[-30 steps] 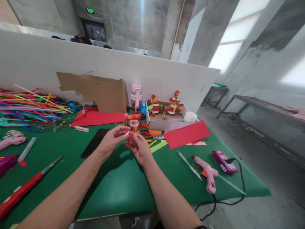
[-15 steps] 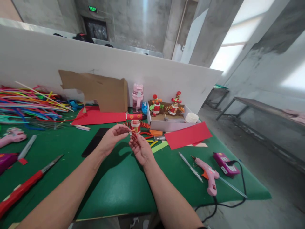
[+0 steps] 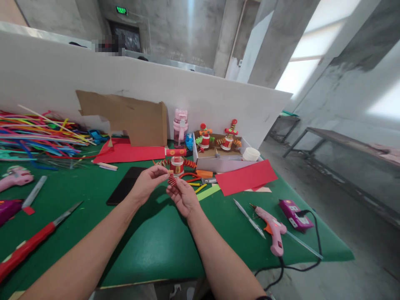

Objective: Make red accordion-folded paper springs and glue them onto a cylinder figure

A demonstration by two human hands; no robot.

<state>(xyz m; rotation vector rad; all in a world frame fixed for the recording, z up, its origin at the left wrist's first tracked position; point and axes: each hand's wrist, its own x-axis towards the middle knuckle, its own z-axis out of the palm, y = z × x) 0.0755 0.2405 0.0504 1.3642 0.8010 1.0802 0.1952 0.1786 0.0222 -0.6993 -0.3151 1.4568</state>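
Note:
Over the middle of the green table, both hands work at a small accordion-folded paper strip [image 3: 172, 180], red with pale edges. My left hand [image 3: 149, 182] pinches its upper end, where a bit of orange shows, between thumb and fingertips. From below, my right hand [image 3: 185, 196] grips the folds with thumb and fingers; part of the strip is hidden there. Just behind stands a red and white paper cup figure [image 3: 177, 166] with orange-red folded paper arms out to both sides. Orange-handled scissors [image 3: 189, 176] and yellow-handled pliers [image 3: 201, 186] lie right of it.
Right: a pink glue gun [image 3: 275, 229] with a cord, a white pen [image 3: 249, 218], red paper [image 3: 245, 178]. Behind: a white box [image 3: 215, 166] with two cup figures, a pink bottle [image 3: 180, 127]. Left: a black phone [image 3: 125, 188], a red-handled knife-like tool [image 3: 40, 237], pipe cleaners [image 3: 40, 135].
Both hands have shifted slightly left with the folded strip, and its folds look a little more fanned out. Nothing on the table has visibly moved.

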